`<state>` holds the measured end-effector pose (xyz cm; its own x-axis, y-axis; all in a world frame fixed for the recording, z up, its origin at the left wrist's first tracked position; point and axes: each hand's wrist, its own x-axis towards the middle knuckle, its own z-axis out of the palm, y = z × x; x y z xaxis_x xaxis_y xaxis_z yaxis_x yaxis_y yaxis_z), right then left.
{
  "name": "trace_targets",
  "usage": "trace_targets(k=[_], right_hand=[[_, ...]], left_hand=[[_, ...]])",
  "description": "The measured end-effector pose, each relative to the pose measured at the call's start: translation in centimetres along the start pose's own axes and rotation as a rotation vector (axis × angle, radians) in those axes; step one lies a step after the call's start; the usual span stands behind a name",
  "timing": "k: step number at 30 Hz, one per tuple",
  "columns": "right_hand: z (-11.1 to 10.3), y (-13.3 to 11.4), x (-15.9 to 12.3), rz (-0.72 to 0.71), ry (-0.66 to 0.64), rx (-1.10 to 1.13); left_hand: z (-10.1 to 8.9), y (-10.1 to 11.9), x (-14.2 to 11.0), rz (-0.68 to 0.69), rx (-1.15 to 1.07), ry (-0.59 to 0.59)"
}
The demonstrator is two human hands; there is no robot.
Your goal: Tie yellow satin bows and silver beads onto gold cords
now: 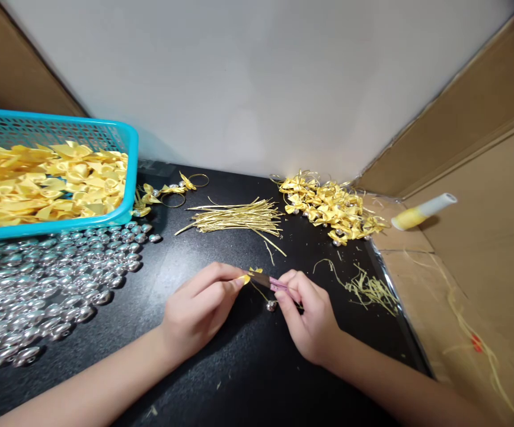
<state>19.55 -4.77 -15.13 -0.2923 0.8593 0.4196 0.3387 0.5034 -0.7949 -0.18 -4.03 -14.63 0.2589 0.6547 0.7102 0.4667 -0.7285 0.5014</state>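
Note:
My left hand [203, 302] is closed, its thumb and forefinger pinching a yellow satin bow [245, 279]. From the bow a thin gold cord [261, 292] runs down to a shiny silver bead [271, 305], which hangs near the black tabletop. My right hand [305, 308] is closed around a small tool with a pinkish-purple handle [278, 284] and a dark flat tip [260, 277]. That tip points left and reaches the bow at my left fingertips. Whether the tool is a blade or tweezers I cannot make out, and my fingers hide much of the bow.
Left stands a turquoise basket [133, 172] of yellow bows, with many silver beads [61, 284] before it. Cut gold cords [239, 216] lie mid-table. Finished bow loops [328, 204] and cord scraps [370, 290] lie right, near a white-and-yellow tube [423, 212] on cardboard.

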Motion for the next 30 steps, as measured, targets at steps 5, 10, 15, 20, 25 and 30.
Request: trace_targets(k=[5,10,15,20,25,30], right_hand=[[0.0,0.0,-0.1,-0.009,0.010,-0.008],[0.1,0.2,-0.2,-0.015,0.012,-0.051],[-0.3,0.1,0.1,-0.037,0.050,-0.057],[-1.8,1.7,1.7,0.073,0.162,-0.126],[-2.9,4.6,3.0,0.153,0.142,-0.362],[-2.9,5.6,3.1,0.116,0.110,-0.389]], left_hand=[[0.0,-0.1,0.0,0.005,0.007,-0.002],[0.0,-0.1,0.1,0.008,0.019,0.000],[0.1,-0.2,0.1,0.014,0.014,0.006],[0.2,-0.5,-0.1,-0.033,-0.014,-0.015],[0.2,-0.5,-0.1,-0.307,-0.164,-0.048],[0.4,-0.3,0.1,-0.683,-0.391,-0.064]])
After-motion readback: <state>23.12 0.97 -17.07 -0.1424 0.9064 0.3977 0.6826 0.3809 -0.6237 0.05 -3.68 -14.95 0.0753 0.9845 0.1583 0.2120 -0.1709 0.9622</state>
